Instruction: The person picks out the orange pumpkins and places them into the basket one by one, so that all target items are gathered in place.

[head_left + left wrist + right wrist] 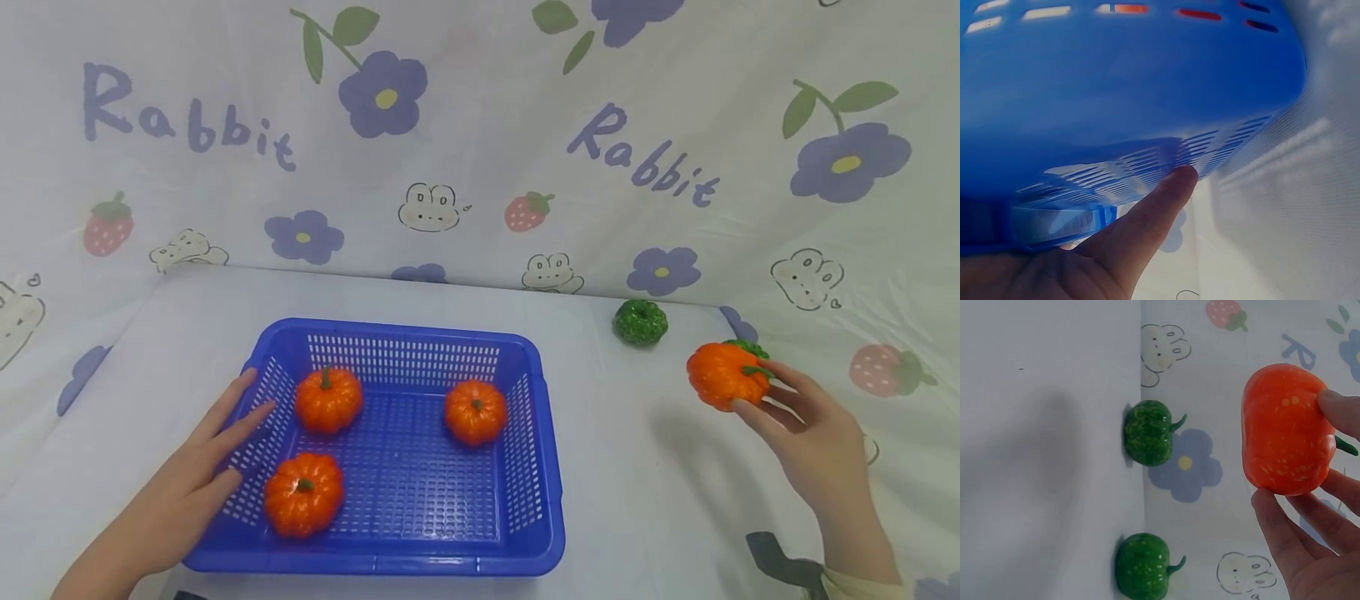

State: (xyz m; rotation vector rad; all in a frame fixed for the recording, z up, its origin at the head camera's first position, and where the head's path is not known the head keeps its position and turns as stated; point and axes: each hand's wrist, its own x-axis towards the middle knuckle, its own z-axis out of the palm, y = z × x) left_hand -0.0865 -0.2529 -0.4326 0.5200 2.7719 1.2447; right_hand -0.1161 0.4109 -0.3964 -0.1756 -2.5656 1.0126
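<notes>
A blue slotted basket sits on the white table and holds three orange toy pumpkins. My left hand lies with straight fingers against the basket's left wall; in the left wrist view a fingertip touches the blue basket wall. My right hand grips a fourth orange pumpkin in the air, right of the basket. Two green pumpkins stand on the table by the backdrop; one green pumpkin shows whole in the head view, the other peeks from behind the held one.
A flower-and-rabbit printed cloth hangs as a backdrop behind and to the right of the table. Bare white table lies between the basket and my right hand.
</notes>
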